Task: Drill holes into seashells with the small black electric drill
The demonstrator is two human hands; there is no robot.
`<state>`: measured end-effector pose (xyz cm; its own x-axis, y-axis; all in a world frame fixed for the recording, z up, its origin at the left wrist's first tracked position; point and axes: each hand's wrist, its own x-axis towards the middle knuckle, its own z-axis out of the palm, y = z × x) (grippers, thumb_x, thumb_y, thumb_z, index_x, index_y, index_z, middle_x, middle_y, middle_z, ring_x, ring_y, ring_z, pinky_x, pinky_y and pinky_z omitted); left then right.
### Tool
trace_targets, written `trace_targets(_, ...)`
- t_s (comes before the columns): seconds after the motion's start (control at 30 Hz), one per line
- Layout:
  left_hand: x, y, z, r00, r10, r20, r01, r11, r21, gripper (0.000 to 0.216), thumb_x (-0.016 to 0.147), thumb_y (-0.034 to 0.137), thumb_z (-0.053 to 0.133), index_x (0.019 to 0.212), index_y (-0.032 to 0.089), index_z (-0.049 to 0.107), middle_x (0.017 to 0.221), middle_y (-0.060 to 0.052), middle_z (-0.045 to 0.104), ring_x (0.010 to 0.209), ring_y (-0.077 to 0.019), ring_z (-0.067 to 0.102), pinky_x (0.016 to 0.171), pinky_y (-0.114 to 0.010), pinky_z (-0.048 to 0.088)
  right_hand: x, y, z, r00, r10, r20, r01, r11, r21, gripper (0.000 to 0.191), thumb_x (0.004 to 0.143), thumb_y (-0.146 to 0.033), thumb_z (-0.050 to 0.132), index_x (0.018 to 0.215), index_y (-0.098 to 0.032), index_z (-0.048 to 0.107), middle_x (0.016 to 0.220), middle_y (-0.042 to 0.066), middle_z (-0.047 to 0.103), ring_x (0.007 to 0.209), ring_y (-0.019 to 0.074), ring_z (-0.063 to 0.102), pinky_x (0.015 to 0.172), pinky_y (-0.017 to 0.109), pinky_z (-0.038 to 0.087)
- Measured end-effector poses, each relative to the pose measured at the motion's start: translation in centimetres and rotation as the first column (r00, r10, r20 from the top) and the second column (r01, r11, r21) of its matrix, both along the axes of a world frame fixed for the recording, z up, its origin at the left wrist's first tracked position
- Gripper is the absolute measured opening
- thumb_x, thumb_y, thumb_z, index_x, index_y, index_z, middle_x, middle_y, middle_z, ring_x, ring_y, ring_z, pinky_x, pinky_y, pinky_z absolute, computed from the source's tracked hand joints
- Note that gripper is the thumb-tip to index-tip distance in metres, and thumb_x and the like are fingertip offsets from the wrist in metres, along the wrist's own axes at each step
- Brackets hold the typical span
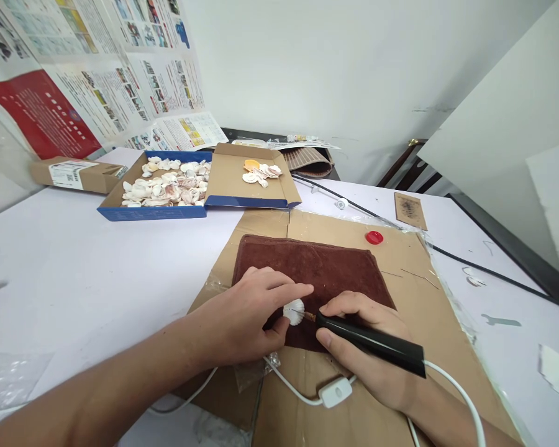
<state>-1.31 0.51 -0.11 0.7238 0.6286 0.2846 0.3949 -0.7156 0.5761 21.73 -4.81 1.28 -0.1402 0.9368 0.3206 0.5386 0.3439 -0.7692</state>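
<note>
My left hand (246,313) pinches a small white ribbed seashell (294,310) between thumb and forefinger, pressing it down on a dark brown cloth (317,267). My right hand (363,347) grips a black pen-shaped power tool (372,341) like a pencil. Its metal tip touches the shell's right edge. A white cord with an inline switch (335,392) runs from the tool toward me.
The cloth lies on flattened cardboard (400,261) on a white table. At the back left an open blue box (153,211) holds several shells, its lid (242,180) a few more. A red cap (374,236), a black cable (470,264) and a small carton (74,174) lie around.
</note>
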Motion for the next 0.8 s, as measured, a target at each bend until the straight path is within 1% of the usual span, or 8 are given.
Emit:
trace_targets(0.13, -0.2, 0.3, -0.1, 0.999, -0.045, -0.014, 0.045, 0.998, -0.039, 0.054, 0.092, 0.004, 0.051, 0.143, 0.018, 0.063, 0.128, -0.009, 0.073, 0.116, -0.0227, 0.068, 0.103, -0.039, 0.055, 0.1, 0.1, -0.1, 1.0, 0.009, 0.012, -0.009, 1.0, 0.012, 0.007, 0.082, -0.02, 0.074, 0.084, -0.027, 0.072, 0.07, -0.004, 0.076, 0.054, 0.013, 0.07, 0.051, 0.02, 0.057)
trace_targets(0.27, -0.4, 0.5, -0.5, 0.998, -0.056, -0.025, 0.054, 0.996, -0.066, 0.055, 0.092, 0.002, 0.05, 0.142, 0.019, 0.063, 0.131, -0.009, 0.073, 0.121, -0.0242, 0.066, 0.106, -0.042, 0.054, 0.5, 0.1, -0.3, 1.0, -0.027, 0.01, 0.026, 0.996, 0.091, 0.009, 0.083, -0.019, 0.074, 0.085, -0.027, 0.071, 0.072, -0.003, 0.076, 0.058, 0.0141, 0.071, 0.054, 0.021, 0.058)
trace_targets(0.43, -0.4, 0.9, -1.1, 0.998, -0.057, -0.004, 0.057, 0.997, -0.048, 0.055, 0.092, -0.001, 0.047, 0.139, 0.021, 0.064, 0.131, -0.009, 0.072, 0.122, -0.0232, 0.064, 0.106, -0.041, 0.054, 1.1, 0.0, -0.3, 0.998, -0.054, -0.035, 0.06, 0.981, 0.184, 0.015, 0.08, -0.016, 0.074, 0.085, -0.028, 0.068, 0.069, -0.003, 0.073, 0.057, 0.0145, 0.069, 0.051, 0.022, 0.055)
trace_targets(0.5, -0.3, 1.1, -1.2, 0.998, -0.058, 0.012, 0.058, 0.998, -0.026, 0.052, 0.094, -0.002, 0.044, 0.136, 0.021, 0.064, 0.133, -0.009, 0.071, 0.123, -0.0226, 0.064, 0.105, -0.04, 0.053, 1.3, 0.0, -0.2, 0.998, -0.047, -0.043, 0.055, 0.977, 0.208, 0.015, 0.081, -0.016, 0.075, 0.085, -0.028, 0.067, 0.067, -0.003, 0.07, 0.055, 0.0146, 0.067, 0.049, 0.023, 0.053)
trace_targets(0.57, -0.3, 1.2, -1.1, 0.998, -0.054, 0.011, 0.054, 0.999, 0.011, 0.048, 0.096, 0.0, 0.043, 0.134, 0.02, 0.065, 0.133, -0.01, 0.07, 0.124, -0.0233, 0.063, 0.106, -0.043, 0.052, 1.3, -0.1, -0.2, 0.999, -0.026, -0.028, 0.032, 0.975, 0.219, 0.014, 0.083, -0.016, 0.074, 0.087, -0.028, 0.067, 0.065, -0.004, 0.069, 0.052, 0.0145, 0.065, 0.047, 0.023, 0.052)
trace_targets(0.63, -0.2, 1.2, -0.7, 1.0, -0.021, -0.006, 0.021, 0.999, 0.025, 0.04, 0.098, 0.005, 0.048, 0.132, 0.018, 0.065, 0.132, -0.011, 0.07, 0.124, -0.0259, 0.061, 0.108, -0.047, 0.049, 1.4, -0.1, -0.1, 1.0, -0.005, 0.004, 0.004, 0.975, 0.223, 0.014, 0.083, -0.016, 0.074, 0.088, -0.027, 0.067, 0.065, -0.003, 0.07, 0.052, 0.0143, 0.065, 0.047, 0.023, 0.051)
trace_targets(0.7, -0.1, 0.9, -0.3, 0.999, 0.037, -0.038, -0.037, 0.999, 0.004, 0.032, 0.097, 0.017, 0.06, 0.128, 0.016, 0.065, 0.129, -0.012, 0.07, 0.122, -0.0297, 0.059, 0.107, -0.052, 0.049, 1.5, -0.1, -0.2, 1.0, 0.009, 0.025, -0.014, 0.976, 0.218, 0.014, 0.084, -0.016, 0.073, 0.089, -0.027, 0.067, 0.067, -0.004, 0.071, 0.053, 0.014, 0.066, 0.048, 0.023, 0.051)
trace_targets(0.8, 0.1, 0.3, 0.2, 0.99, 0.083, -0.116, -0.086, 0.996, -0.017, 0.033, 0.089, 0.035, 0.078, 0.115, 0.016, 0.069, 0.128, -0.013, 0.067, 0.121, -0.0346, 0.056, 0.105, -0.057, 0.048, 1.6, 0.1, -0.4, 1.0, 0.026, -0.012, -0.024, 0.987, 0.156, 0.012, 0.085, -0.018, 0.073, 0.09, -0.028, 0.068, 0.066, -0.005, 0.069, 0.054, 0.0131, 0.064, 0.049, 0.021, 0.05)
